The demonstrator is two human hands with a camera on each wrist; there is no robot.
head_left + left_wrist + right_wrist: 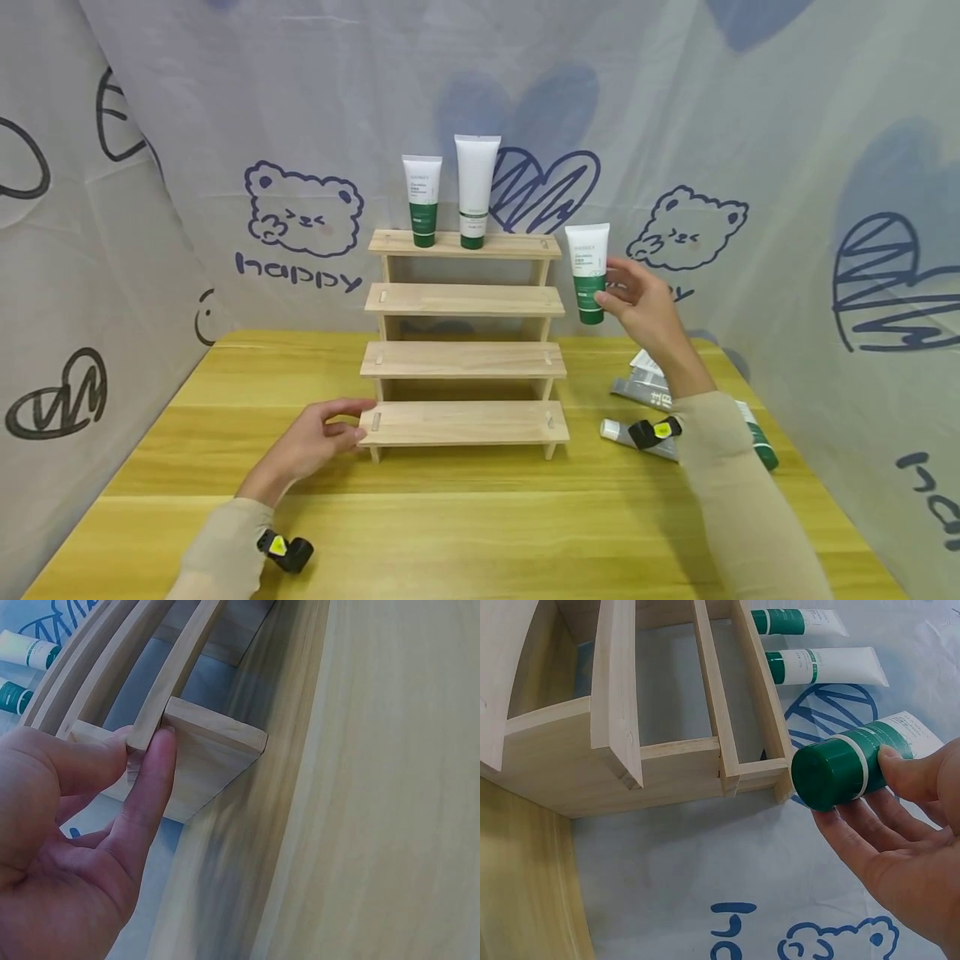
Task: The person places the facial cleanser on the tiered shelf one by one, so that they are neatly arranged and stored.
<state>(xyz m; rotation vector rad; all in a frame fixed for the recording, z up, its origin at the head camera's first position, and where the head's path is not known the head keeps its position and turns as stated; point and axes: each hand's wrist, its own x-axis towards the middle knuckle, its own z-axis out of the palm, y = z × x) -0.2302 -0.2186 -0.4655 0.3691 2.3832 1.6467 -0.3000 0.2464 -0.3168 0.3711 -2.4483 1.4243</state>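
Observation:
A pale wooden stepped rack [463, 360] stands on the table. My left hand [318, 437] pinches the left end of its lowest shelf between thumb and fingers, seen close in the left wrist view [90, 817]. My right hand [641, 304] holds a white and green squeeze tube [587, 271], cap down, in the air just right of the top shelves. In the right wrist view its green cap [826, 774] faces the camera. On the top shelf stand a smaller white and green tube [423, 200] and a taller white tube [476, 192], both cap down.
Right of the rack, partly behind my right forearm, lie grey tubes [643, 392] and another white and green tube [761, 437]. The yellow wooden table [465, 533] is bounded by a white printed cloth [300, 108] at the back and sides.

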